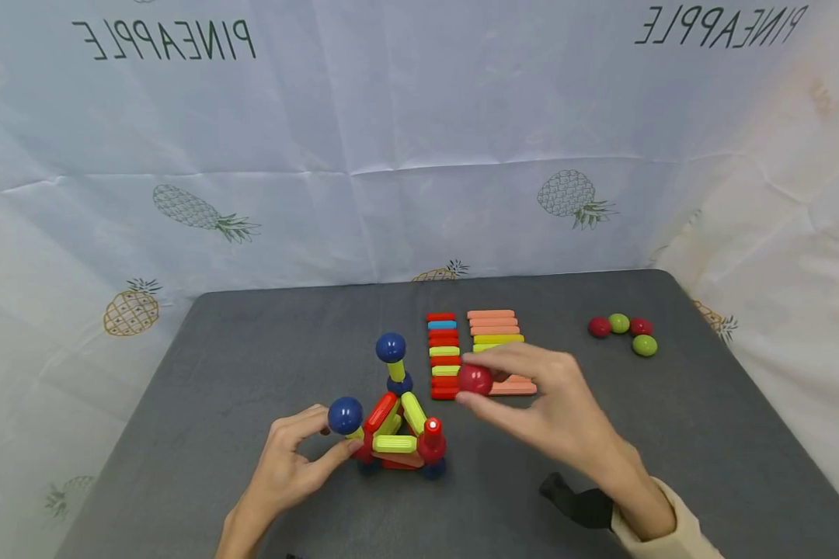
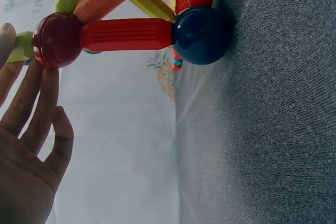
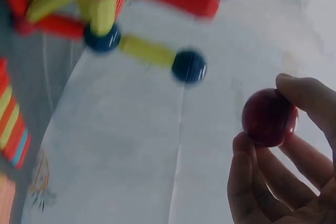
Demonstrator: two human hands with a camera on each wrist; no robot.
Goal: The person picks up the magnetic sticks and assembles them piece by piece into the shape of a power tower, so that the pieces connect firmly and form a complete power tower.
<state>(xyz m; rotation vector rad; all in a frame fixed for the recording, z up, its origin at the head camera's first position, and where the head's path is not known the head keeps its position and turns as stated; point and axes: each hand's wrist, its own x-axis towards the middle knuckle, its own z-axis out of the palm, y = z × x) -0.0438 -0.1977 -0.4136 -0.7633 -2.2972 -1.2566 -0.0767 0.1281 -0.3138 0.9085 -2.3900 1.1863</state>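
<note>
Between the two hands, a ball-and-rod frame (image 1: 395,443) stands on the dark grey bench (image 1: 671,427), built of yellow, red and orange rods joined by red and blue balls. At its near-left corner, the left hand (image 1: 290,460) grips it: thumb and fingers close about the corner's red ball (image 2: 56,40) and the short yellow rod (image 2: 22,46) joined to that ball. Just above the left hand's fingertips sits a dark blue ball (image 1: 346,415); below them, in the left wrist view, a red rod (image 2: 126,34) runs from the gripped corner to another blue ball (image 2: 202,35) by the cloth. Farther from the left hand, a yellow rod rises at the frame's back with a blue ball (image 1: 391,347) on top.

To the right of the frame, the right hand (image 1: 562,411) pinches a loose red ball (image 1: 475,379) — thumb on one side, fingers on the other — held apart from the frame. Behind the right hand and partly hidden by it lie two columns of rods: red, yellow and blue (image 1: 443,341) on the left, orange and yellow (image 1: 492,322) on the right. Beyond the right hand, well off to its right, two red and two green balls (image 1: 645,345) cluster together.
</note>
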